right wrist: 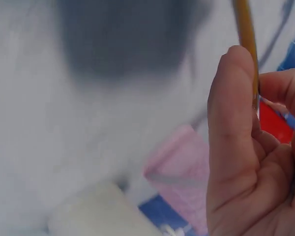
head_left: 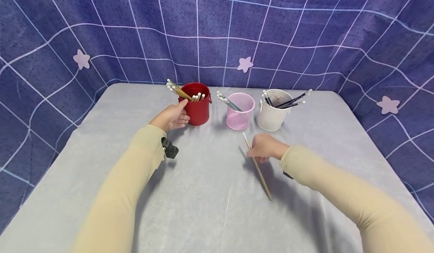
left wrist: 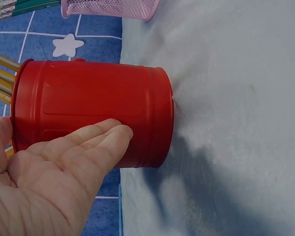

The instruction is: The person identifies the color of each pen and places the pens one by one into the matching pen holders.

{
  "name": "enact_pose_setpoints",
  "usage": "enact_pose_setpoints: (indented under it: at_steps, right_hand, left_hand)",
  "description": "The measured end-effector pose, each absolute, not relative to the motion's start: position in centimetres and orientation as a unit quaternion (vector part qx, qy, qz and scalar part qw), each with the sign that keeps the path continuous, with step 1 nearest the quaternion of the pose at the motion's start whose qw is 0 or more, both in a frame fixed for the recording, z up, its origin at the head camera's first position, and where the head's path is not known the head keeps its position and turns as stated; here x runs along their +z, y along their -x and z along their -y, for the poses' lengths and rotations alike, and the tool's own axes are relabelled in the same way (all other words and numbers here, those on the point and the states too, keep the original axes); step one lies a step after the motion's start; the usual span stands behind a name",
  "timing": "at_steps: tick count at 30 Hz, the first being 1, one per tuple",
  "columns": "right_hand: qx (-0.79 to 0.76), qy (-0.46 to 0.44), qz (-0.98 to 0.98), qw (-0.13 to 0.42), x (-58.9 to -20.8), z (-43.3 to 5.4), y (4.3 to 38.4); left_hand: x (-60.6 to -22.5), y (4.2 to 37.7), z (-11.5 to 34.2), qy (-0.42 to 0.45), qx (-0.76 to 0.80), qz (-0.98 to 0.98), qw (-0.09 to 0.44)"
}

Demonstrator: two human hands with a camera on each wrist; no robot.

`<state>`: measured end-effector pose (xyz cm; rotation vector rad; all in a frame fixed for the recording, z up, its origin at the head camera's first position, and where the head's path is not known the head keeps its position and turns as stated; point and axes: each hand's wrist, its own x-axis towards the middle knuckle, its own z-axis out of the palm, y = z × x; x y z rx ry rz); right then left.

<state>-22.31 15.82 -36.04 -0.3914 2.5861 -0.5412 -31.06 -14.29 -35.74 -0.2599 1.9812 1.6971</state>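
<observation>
My left hand (head_left: 173,116) rests against the side of a red metal bucket (head_left: 198,113), its fingers straight along the wall and the thumb at the rim. Several yellow pencils (left wrist: 1,81) stick out of that bucket, white eraser ends up. Over the table, my right hand (head_left: 268,147) pinches one yellow pencil (head_left: 261,176) between thumb and fingers. This pencil slants, with its white eraser end toward the containers and its other end toward me. In the right wrist view the yellow pencil (right wrist: 245,24) shows beyond the fingertips.
A pink mesh cup (head_left: 238,119) with several green pencils (head_left: 232,104) stands in the middle. To its right is a white bucket (head_left: 270,118) holding several dark pencils (head_left: 292,101). A blue gridded curtain (head_left: 210,19) hangs behind the grey-covered table (head_left: 196,192).
</observation>
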Motion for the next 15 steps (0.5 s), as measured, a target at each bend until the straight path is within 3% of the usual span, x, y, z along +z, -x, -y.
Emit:
enact_pose_setpoints:
  at_steps: [7, 15]
  right_hand:
    - [-0.19, 0.179, -0.946, 0.194, -31.0, -17.1, 22.7]
    - [-0.19, 0.161, -0.957, 0.148, -23.8, -18.0, 23.5]
  left_hand:
    - [-35.7, 31.1, 14.2, 0.089, 0.624, -0.732, 0.259]
    - [-35.8, 31.2, 14.3, 0.087, 0.631, -0.725, 0.264]
